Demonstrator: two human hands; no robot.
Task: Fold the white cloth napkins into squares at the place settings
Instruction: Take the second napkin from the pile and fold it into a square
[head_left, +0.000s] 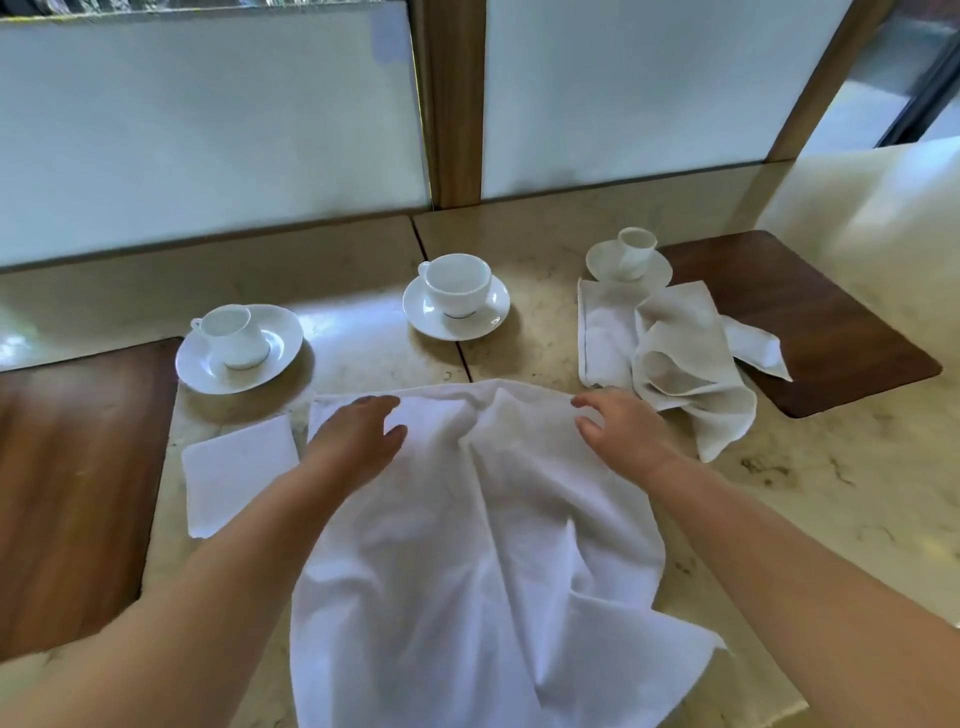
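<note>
1. Large white napkin (467, 545) spread unfolded and rumpled on the marble table (831, 493), near edge hanging over the front of the table.
2. Left hand (358, 441) resting on the napkin's far left part, fingers relaxed and fairly straight, gripping nothing.
3. Right hand (618, 431) over the napkin's far right edge, fingers loosely spread and slightly bent, thumb apart; no clear pinch on the cloth.
4. Folded napkin square (239, 473) lying flat just left of the large napkin.
5. Crumpled napkins (675, 358) heaped to the right, partly overlapping the right wooden placemat (831, 322).
6. Left wooden placemat (72, 478) at the left edge, beside the folded square.
7. Three white cups on saucers beyond the napkins: left cup (234, 338), middle cup (457, 286), right cup (634, 252) touching the far side of the crumpled heap.
8. Frosted window panes (208, 130) behind the table.
</note>
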